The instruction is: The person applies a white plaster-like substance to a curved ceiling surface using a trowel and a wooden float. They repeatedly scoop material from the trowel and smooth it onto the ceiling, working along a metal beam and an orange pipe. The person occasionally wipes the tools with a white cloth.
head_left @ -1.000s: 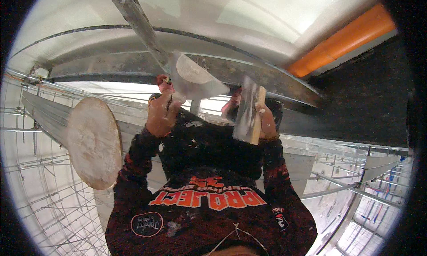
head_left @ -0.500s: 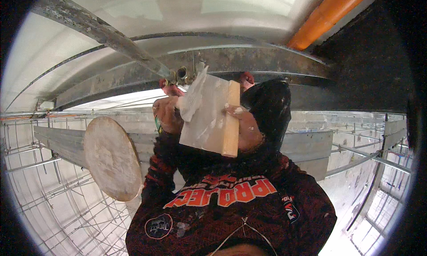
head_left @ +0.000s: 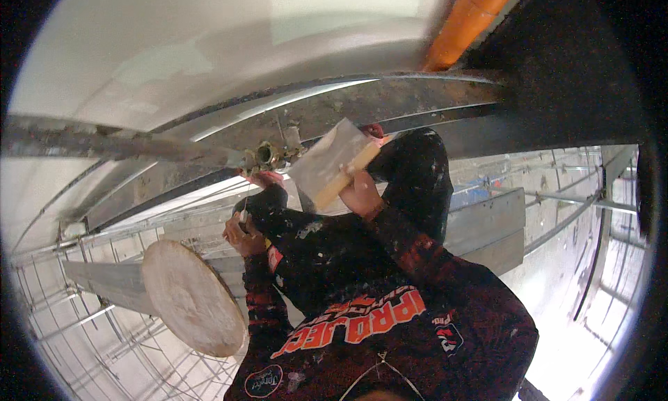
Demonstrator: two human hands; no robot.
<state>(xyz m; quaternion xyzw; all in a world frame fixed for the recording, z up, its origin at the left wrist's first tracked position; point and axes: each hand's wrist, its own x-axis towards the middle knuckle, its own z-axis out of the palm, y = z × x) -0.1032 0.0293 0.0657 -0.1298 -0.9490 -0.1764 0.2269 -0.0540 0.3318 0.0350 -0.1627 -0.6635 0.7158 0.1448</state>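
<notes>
The right hand (head_left: pixel 362 194) has its fingers pinched on the wooden edge of a flat scraper (head_left: pixel 321 163), whose blade is held tilted in the air, just right of the clamp (head_left: pixel 270 155) by the end of a metal pole (head_left: pixel 118 143). The left hand (head_left: pixel 243 236) curls its fingers around a thin tool (head_left: pixel 244 205) seen nearly edge-on. Near the left sleeve (head_left: pixel 263 293), a round board (head_left: pixel 195 298) hides part of a grey plank (head_left: pixel 108 288), right of its left end.

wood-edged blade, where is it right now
In the head view, the blade is near the middle, its wooden edge held in the right grip, right of the grey pipe.
</notes>
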